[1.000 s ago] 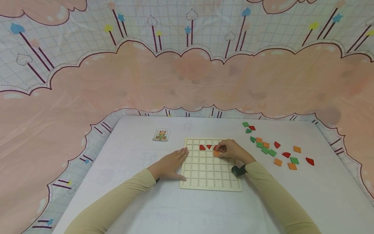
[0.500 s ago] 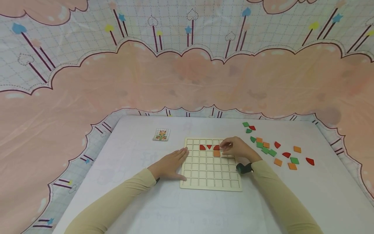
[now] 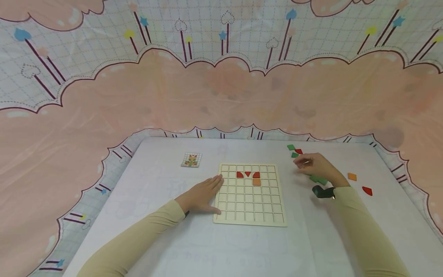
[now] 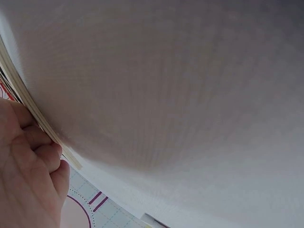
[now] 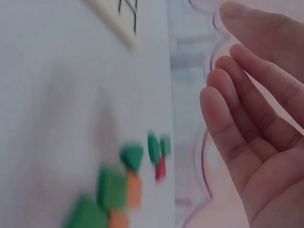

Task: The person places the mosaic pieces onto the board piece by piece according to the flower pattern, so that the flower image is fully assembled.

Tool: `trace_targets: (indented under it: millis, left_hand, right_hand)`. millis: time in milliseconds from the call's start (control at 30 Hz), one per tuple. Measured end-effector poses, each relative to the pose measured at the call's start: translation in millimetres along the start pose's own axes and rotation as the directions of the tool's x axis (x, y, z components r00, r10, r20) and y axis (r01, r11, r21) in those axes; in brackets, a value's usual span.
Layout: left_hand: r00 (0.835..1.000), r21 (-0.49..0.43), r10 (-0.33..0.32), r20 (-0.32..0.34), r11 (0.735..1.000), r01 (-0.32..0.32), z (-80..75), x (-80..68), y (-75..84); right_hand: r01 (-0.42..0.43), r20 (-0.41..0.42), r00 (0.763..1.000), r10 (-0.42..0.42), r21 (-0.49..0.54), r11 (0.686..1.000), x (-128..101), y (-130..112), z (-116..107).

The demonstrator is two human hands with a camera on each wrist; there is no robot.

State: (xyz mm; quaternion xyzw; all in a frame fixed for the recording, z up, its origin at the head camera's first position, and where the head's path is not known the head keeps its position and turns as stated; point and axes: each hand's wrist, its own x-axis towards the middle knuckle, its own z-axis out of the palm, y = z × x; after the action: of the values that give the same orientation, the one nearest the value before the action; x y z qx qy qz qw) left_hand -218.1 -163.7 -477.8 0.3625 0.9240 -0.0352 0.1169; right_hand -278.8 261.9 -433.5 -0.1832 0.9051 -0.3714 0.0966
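Observation:
In the head view a pale wooden grid board lies on the table. Set in its upper cells are two red quarter-round tiles, a small red triangle between them, and an orange square tile. My left hand rests with extended fingers along the board's left edge; the left wrist view shows its fingers against that edge. Off the board's right side, my right hand hovers over loose tiles, hiding some. Nothing sits between its fingers in the right wrist view, where green tiles look blurred.
A small card with a coloured pattern on a grid lies behind the board to the left. Loose tiles spread over the right side, among them an orange square and a red quarter-round. A patterned cloth hangs beyond the white table.
My right hand has let go at the orange square tile, which stays in its cell, and has moved right over the loose tiles. The left hand has stayed put.

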Motion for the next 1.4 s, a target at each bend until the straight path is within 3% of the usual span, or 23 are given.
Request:
trace_targets:
  millis: [267, 567, 833, 1400]
  left_hand:
    - [1.000, 0.022, 0.021, -0.004, 1.000, -0.021, -3.1, -1.6, 0.2]
    - [1.000, 0.019, 0.009, 0.003, 1.000, -0.009, -2.8, -1.1, -0.2]
    - [1.000, 0.000, 0.019, -0.002, 1.000, -0.019, -2.9, -0.9, -0.1]
    - [1.000, 0.010, 0.008, 0.012, 1.000, -0.008, -3.7, -1.0, 1.1]
  right_hand:
    - [-0.111, 0.057, 0.992, 0.114, -0.052, 0.992, -15, 28, -37]
    - [-0.215, 0.132, 0.967, 0.219, -0.047, 0.975, -14, 55, -45]
    - [-0.209, 0.166, 0.960, 0.224, -0.103, 0.972, -6, 75, -40]
    - [-0.173, 0.130, 0.972, 0.196, -0.167, 0.971, -1, 72, -38]
